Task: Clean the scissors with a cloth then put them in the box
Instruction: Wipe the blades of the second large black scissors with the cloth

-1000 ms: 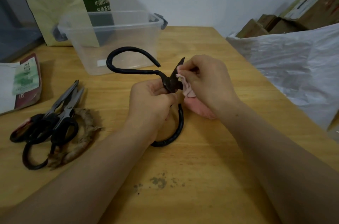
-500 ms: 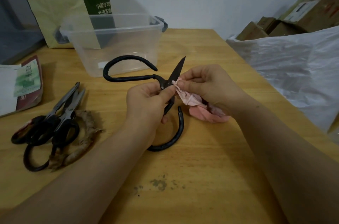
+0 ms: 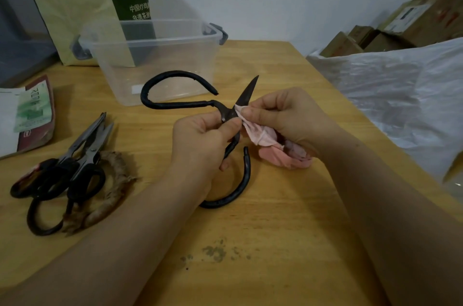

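Note:
Black iron scissors [image 3: 175,102] with big looped handles are held above the wooden table [image 3: 275,243]. My left hand [image 3: 203,140] grips them around the pivot. One dark blade points up and away. My right hand [image 3: 288,120] pinches a pink cloth [image 3: 260,137] against the base of that blade, and the rest of the cloth bunches under my palm. A clear plastic box [image 3: 155,60] with grey latches stands open just behind the scissors.
Several other scissors [image 3: 75,162] lie in a pile at the left, on a frayed rope loop [image 3: 112,193]. A printed packet [image 3: 30,115] lies at the far left. A paper bag [image 3: 75,4] stands behind the box. White plastic sheeting [image 3: 400,95] and cardboard boxes [image 3: 400,24] border the table's right.
My right hand slid the cloth down from the blade tip to near the pivot, baring the blade. The scissors tilted a little in my left hand.

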`<state>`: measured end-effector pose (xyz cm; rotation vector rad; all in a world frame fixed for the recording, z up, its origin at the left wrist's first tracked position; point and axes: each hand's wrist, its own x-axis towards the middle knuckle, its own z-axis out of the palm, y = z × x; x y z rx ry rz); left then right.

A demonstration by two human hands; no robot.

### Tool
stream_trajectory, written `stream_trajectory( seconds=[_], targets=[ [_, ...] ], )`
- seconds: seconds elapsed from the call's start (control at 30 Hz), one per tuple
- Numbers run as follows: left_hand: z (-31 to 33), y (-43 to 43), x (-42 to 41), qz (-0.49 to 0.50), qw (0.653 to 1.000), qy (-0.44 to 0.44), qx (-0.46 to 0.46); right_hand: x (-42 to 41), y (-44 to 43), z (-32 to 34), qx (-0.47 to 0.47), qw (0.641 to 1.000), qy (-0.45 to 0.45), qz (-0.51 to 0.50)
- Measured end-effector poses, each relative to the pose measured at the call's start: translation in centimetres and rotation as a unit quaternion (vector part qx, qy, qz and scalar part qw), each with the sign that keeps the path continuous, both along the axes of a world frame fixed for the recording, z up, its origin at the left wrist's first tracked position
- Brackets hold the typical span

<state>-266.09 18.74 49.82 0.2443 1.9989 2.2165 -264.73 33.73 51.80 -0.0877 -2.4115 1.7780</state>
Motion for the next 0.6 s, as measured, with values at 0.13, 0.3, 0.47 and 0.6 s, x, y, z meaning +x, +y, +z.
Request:
stream_trajectory(
  seconds=[0.13,0.3,0.47,0.6],
  targets=[
    [0.1,-0.1,-0.1,0.0,1.0,-0.016,0.008,-0.1,0.5,0.1,0.03,0.999,0.007,0.01],
    [0.3,-0.3,-0.1,0.003,0.999,-0.028,0.023,0.1,1.4,0.1,0.055,0.998,0.015,0.013],
    [0.4,-0.2,-0.2,0.004,0.999,-0.034,0.031,0.1,2.0,-0.1,0.04,0.999,0.006,0.009],
    [0.5,-0.3,-0.2,0.005,0.999,-0.033,0.027,0.3,2.2,-0.1,0.02,1.0,-0.002,0.013]
  ],
)
